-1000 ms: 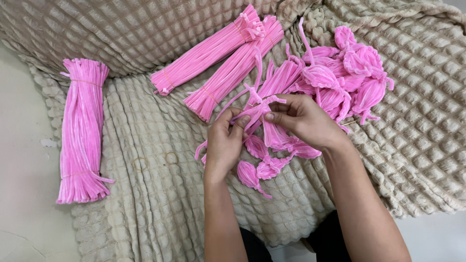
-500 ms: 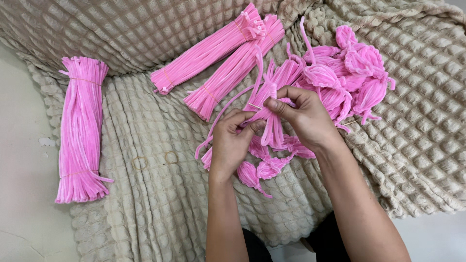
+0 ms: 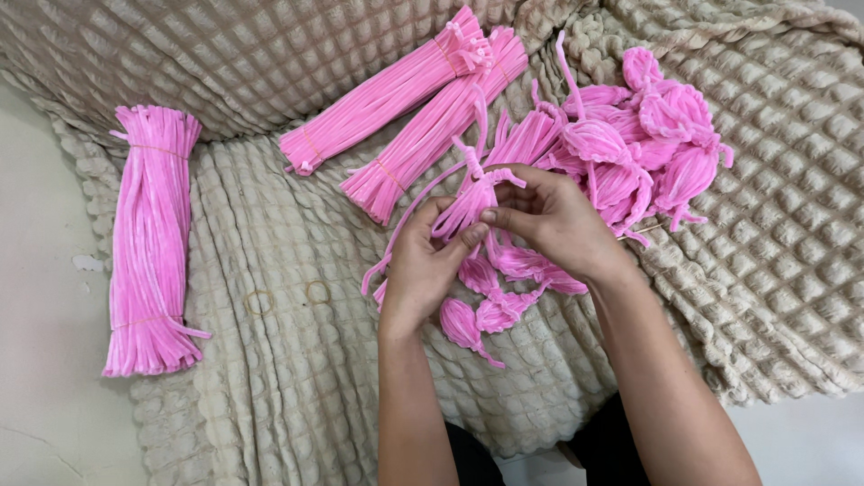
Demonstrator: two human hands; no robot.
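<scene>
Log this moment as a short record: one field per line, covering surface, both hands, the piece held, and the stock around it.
surface: beige quilted blanket
left hand: left hand pinches the lower part of the folded pink pipe-cleaner piece
right hand: right hand grips the same piece from the right, near its twisted top
finished shapes: pile of pink petal shapes beyond the right hand; a few more below the hands
straight stock: two tied bundles above the hands; one bundle far left
loose items: two rubber bands

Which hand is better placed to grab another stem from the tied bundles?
Left, probably. The left hand is nearer the two bundles; the right hand pinches the twisted piece and sits nearer the finished pile.
</scene>
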